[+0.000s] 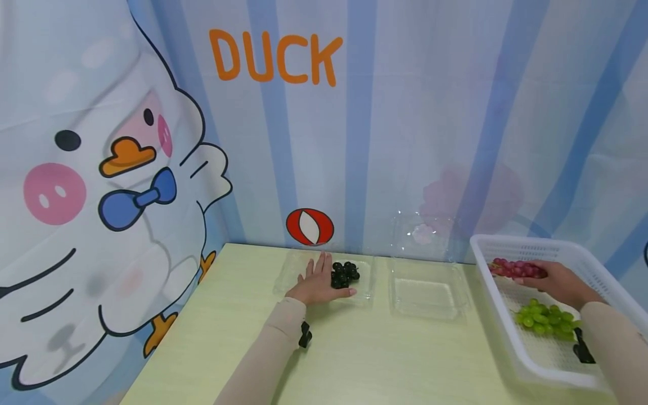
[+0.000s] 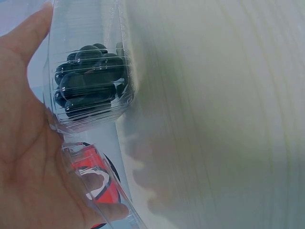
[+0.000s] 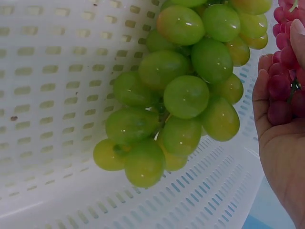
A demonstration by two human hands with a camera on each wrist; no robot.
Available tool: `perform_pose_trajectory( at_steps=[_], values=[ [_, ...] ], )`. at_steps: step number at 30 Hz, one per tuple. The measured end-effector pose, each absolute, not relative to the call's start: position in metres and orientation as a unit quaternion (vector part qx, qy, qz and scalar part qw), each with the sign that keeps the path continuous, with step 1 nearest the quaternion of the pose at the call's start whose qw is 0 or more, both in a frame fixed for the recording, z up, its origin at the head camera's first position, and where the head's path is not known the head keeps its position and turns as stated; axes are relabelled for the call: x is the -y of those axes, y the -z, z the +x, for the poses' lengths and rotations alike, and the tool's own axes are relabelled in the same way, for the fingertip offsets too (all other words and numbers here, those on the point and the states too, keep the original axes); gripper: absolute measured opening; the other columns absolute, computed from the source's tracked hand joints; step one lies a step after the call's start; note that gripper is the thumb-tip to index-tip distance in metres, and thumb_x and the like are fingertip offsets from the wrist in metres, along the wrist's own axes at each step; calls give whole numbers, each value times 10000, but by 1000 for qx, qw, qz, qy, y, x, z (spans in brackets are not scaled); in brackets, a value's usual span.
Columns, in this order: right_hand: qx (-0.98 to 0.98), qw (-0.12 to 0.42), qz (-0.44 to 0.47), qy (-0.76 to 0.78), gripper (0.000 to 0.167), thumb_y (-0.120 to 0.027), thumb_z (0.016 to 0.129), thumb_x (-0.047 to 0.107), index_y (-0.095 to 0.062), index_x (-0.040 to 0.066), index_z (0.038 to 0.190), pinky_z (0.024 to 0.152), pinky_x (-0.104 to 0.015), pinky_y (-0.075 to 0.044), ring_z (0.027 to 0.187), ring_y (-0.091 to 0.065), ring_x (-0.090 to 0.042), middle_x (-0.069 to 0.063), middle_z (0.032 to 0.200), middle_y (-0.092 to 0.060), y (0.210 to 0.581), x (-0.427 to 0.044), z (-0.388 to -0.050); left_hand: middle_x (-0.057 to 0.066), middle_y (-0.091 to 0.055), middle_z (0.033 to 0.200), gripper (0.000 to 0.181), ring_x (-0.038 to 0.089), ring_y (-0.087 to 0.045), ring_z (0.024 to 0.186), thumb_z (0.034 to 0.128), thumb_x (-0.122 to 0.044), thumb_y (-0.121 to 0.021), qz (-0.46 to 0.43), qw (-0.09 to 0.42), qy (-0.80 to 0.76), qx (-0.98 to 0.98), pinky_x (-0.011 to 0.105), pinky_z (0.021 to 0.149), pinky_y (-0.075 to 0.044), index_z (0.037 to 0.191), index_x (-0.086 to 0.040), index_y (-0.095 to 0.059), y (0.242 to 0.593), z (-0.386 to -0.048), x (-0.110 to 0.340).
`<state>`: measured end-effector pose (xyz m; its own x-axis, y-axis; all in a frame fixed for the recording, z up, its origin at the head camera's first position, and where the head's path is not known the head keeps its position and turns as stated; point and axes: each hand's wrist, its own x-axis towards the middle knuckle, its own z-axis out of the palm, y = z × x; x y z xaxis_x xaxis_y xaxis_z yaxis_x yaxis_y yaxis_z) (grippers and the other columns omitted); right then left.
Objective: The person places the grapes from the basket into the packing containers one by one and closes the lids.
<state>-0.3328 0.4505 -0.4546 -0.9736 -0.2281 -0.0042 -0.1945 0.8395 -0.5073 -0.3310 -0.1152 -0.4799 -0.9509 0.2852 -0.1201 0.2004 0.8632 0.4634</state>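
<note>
Dark grapes [image 1: 345, 274] lie in the right half of a clear hinged box [image 1: 367, 289] near the back of the table. The left hand [image 1: 316, 284] rests on that box with fingers extended; in the left wrist view its palm [image 2: 24, 138] is against the clear plastic beside the dark grapes [image 2: 90, 81]. Over in the white basket [image 1: 498, 315], the right hand [image 1: 567, 284] grips a bunch of red grapes [image 1: 513, 268]. Green grapes [image 1: 547, 319] lie on the basket floor, nearer the front; the right wrist view shows them [image 3: 181, 95] close, with the held red grapes [image 3: 281, 90] at the edge.
A second clear box [image 1: 427, 292] stands between the first box and the basket, its lid raised against the backdrop curtain [image 1: 415, 112]. The light table [image 1: 395, 360] ends at the curtain. A black strap piece [image 1: 305, 335] is at the left wrist.
</note>
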Motion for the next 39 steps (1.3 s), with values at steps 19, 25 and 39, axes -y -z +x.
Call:
perform_pose_trajectory(
  at_steps=[19,25,39],
  values=[
    [-956,39,-101,273,704,-592,1027,422,-446,-160,1395,689,-388,-542,832,-634,-242,-192,1051,-659,423,-435,-327,80,53,1718,1219,433,26,1557,827,-790,-591,128,91,-229,-961,730,1166,-122,1644,-112,8,479,-331,116],
    [-956,40,-89,276,760,-586,1027,437,-403,-190,1416,727,-440,-565,871,-655,-284,-269,1122,-642,417,-431,-319,84,49,1718,1216,436,19,1557,829,-792,-586,132,90,-227,-961,728,1166,-130,1643,-108,5,478,-330,116],
    [-951,55,-60,300,784,-574,1023,472,-411,-199,1394,814,-502,-588,989,-661,-371,-335,1204,-597,409,-427,-312,83,45,1719,1218,437,15,1556,826,-794,-582,129,92,-224,-962,729,1163,-141,1644,-109,5,481,-332,115]
  ],
)
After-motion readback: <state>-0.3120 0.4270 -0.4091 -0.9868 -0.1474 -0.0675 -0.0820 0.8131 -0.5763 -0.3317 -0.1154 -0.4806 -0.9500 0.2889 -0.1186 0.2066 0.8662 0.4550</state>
